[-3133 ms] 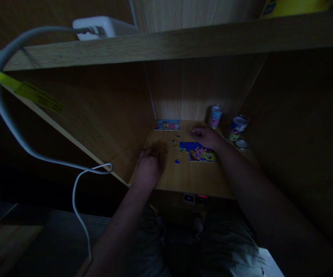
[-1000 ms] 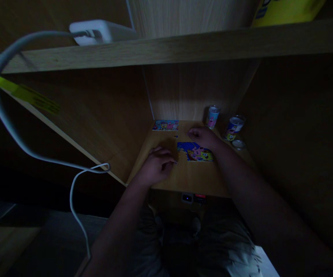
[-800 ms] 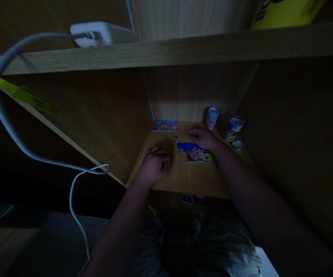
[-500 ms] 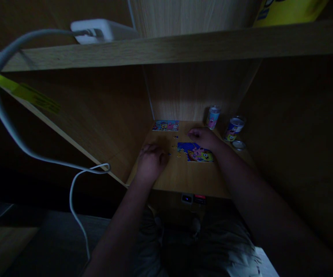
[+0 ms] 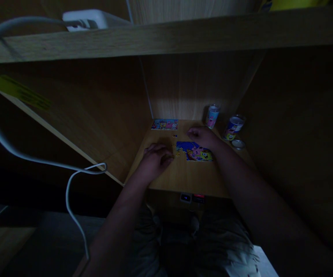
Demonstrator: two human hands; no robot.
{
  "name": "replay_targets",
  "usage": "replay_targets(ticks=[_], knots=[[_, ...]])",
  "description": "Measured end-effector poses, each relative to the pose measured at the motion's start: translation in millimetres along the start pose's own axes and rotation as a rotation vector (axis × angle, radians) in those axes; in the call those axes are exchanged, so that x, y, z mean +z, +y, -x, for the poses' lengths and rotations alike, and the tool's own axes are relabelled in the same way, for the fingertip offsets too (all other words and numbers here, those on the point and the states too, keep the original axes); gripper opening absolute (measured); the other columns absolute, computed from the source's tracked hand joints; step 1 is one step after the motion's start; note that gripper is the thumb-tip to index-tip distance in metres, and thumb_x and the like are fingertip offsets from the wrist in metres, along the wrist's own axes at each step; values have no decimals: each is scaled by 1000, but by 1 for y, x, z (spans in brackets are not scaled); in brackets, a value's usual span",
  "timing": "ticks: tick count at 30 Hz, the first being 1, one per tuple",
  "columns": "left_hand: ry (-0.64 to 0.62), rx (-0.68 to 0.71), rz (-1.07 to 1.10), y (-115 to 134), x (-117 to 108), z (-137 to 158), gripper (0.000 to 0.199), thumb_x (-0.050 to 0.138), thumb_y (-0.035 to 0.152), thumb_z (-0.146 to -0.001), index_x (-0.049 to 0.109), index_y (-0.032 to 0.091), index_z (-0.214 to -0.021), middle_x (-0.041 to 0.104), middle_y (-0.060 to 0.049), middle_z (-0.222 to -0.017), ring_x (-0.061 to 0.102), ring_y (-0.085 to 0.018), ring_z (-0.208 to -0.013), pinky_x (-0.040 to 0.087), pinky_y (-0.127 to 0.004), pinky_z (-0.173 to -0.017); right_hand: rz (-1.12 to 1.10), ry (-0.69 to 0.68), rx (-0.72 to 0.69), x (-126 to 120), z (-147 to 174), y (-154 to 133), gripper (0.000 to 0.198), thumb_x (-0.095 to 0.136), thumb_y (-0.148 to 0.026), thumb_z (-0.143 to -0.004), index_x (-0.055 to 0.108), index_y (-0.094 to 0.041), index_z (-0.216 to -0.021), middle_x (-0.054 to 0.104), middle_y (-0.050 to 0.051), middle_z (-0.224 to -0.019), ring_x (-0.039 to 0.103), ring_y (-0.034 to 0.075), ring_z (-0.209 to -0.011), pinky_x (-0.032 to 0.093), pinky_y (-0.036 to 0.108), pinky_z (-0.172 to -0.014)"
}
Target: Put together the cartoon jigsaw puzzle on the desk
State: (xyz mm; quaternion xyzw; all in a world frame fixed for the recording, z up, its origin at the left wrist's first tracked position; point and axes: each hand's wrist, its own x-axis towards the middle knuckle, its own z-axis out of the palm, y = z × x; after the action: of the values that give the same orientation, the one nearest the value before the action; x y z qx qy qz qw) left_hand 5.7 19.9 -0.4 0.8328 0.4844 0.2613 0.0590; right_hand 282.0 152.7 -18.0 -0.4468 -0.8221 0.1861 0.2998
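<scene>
In a dim wooden cubby, seen from head height, two bare hands are apart from each other over a small desk (image 5: 183,179). A partly joined puzzle (image 5: 193,151) lies flat at the middle of the desk, showing a pink figure and a yellow one against blue; its left edge is stepped, the upper part reaching farther left than the lower. The left hand (image 5: 157,159) is just left of it, fingers bent and thumb towards the puzzle; whether it pinches anything cannot be told. Beside its fingertips are yellowish loose pieces (image 5: 178,154), close to the stepped edge, and another small piece (image 5: 174,135) lies beyond the puzzle. The right hand (image 5: 199,134) is loosely curled at the far edge of the puzzle, its forearm crossing the right end; what its fingers hold, if anything, is hidden. At the back left lies a colourful picture panel (image 5: 164,124). At the back right are a slim can (image 5: 212,116) and a wider can (image 5: 233,127), with a round lid (image 5: 238,144) near the wider one. Above runs a shelf (image 5: 166,38) bearing a white box (image 5: 88,19) with a looping cable (image 5: 24,157).
</scene>
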Motion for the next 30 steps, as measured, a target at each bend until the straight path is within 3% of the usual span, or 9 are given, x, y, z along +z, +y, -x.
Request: replay_targets(ticks=[11,30], knots=[[-33,76,57,7,7,-7,13,78,29,-92,75,27,-105,72,-4,-126,61,-27,-123,44,-47,-107,27,-1,0,2,0,2,30,57,-40,-99,77,-19,-93,76,3,-81,67,18,-73,44,28,-67],[-58,68,10,9,12,-12,12,74,33,-96,75,28,-106,70,-5,-129,60,-30,-124,43,-49,-108,-1,-16,4,0,1,1,31,57,-42,-99,77,-19,-94,76,3,-84,65,18,-73,44,28,-68]])
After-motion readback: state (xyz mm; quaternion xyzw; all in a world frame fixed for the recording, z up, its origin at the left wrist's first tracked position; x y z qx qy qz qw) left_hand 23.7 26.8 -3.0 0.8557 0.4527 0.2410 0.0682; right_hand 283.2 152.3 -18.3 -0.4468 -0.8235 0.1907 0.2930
